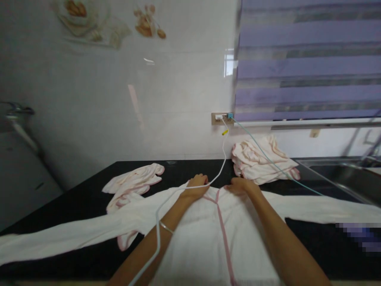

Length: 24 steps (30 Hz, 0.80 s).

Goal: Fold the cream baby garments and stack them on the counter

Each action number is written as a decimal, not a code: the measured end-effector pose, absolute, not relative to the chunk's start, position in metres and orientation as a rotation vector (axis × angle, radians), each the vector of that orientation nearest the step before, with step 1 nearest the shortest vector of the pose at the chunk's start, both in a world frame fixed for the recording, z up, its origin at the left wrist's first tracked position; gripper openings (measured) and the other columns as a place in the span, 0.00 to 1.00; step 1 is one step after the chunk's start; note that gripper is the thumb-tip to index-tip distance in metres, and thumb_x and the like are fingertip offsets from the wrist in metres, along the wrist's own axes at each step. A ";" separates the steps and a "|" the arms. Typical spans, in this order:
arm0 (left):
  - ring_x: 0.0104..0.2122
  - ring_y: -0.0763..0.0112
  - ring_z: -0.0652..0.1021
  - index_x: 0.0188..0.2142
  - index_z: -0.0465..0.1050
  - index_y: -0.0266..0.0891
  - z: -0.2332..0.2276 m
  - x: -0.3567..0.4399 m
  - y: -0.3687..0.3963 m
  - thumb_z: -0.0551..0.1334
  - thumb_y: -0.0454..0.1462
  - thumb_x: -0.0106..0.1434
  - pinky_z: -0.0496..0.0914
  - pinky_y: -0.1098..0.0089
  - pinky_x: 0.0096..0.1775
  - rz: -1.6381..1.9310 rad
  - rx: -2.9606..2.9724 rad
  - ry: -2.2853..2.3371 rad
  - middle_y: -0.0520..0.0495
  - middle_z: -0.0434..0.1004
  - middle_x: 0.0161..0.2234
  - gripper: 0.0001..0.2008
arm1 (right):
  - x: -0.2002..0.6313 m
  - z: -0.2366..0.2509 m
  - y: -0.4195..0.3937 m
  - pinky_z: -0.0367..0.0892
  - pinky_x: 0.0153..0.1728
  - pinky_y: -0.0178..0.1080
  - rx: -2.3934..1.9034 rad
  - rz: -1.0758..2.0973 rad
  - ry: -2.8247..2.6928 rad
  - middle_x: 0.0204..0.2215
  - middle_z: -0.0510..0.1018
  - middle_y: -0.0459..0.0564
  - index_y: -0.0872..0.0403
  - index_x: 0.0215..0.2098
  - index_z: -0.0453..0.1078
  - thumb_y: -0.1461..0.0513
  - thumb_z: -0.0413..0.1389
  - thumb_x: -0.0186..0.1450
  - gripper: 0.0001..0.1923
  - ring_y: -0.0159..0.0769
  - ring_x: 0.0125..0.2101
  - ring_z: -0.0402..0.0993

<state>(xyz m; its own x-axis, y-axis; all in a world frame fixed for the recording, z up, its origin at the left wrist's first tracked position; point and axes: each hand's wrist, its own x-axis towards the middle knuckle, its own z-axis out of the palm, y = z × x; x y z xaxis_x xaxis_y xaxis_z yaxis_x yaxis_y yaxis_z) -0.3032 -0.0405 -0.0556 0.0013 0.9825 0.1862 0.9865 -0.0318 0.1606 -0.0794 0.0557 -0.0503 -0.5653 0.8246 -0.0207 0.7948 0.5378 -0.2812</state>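
Both hands flat on the white, pink-trimmed cotton robe [208, 234], collar end.
Left hand [195, 186] and right hand [239, 185] press open-palmed, grasping nothing; the white charging cable [222, 161] may snag.

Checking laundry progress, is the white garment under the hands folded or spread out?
Spread: the white pink-trimmed garment lies flat on the black counter, sleeves stretched sideways.

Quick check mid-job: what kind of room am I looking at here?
Probably a home kitchen or utility room: a black countertop runs along a glossy tiled wall, with a steel sink at the right. Both hands rest on a white garment spread there.
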 end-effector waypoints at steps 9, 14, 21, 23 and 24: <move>0.50 0.55 0.78 0.42 0.77 0.39 -0.054 -0.294 -0.036 0.50 0.48 0.75 0.69 0.60 0.50 -0.305 -2.236 -2.106 0.39 0.79 0.46 0.21 | -0.069 -0.049 0.061 0.66 0.44 0.38 -1.254 0.305 -2.714 0.48 0.81 0.66 0.60 0.53 0.70 0.55 0.50 0.75 0.18 0.47 0.48 0.78; 0.43 0.53 0.82 0.47 0.74 0.40 -0.045 -0.292 -0.038 0.44 0.51 0.77 0.69 0.61 0.43 -0.353 -1.892 -2.335 0.39 0.82 0.40 0.25 | -0.070 -0.057 0.070 0.65 0.42 0.38 -1.223 0.370 -2.661 0.45 0.80 0.62 0.58 0.47 0.70 0.56 0.52 0.74 0.13 0.44 0.45 0.77; 0.43 0.55 0.81 0.49 0.74 0.39 -0.053 -0.300 -0.030 0.48 0.52 0.76 0.67 0.60 0.47 -0.367 -2.008 -2.236 0.40 0.82 0.39 0.24 | -0.056 -0.060 0.079 0.68 0.46 0.41 -1.106 0.624 -2.525 0.45 0.78 0.54 0.55 0.51 0.67 0.54 0.59 0.68 0.18 0.40 0.43 0.74; 0.47 0.55 0.79 0.47 0.76 0.39 -0.055 -0.303 -0.030 0.47 0.51 0.76 0.65 0.58 0.51 -0.378 -2.073 -2.145 0.39 0.81 0.42 0.25 | -0.051 -0.061 0.081 0.68 0.49 0.42 -1.044 0.690 -2.511 0.49 0.77 0.56 0.56 0.56 0.66 0.57 0.63 0.63 0.26 0.41 0.47 0.73; 0.49 0.54 0.77 0.44 0.77 0.38 -0.056 -0.304 -0.030 0.47 0.51 0.76 0.64 0.57 0.51 -0.368 -2.102 -2.115 0.38 0.81 0.44 0.26 | -0.049 -0.061 0.082 0.68 0.51 0.43 -1.021 0.709 -2.500 0.52 0.75 0.57 0.56 0.58 0.65 0.59 0.65 0.60 0.30 0.42 0.49 0.73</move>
<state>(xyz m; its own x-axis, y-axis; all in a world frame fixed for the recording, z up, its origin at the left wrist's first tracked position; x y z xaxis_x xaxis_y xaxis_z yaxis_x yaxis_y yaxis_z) -0.3037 -0.0300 -0.0565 -0.0162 0.9635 0.2673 0.9971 -0.0043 0.0760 -0.0486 0.0816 -0.0606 -0.6803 0.7220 0.1265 0.5482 0.6157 -0.5660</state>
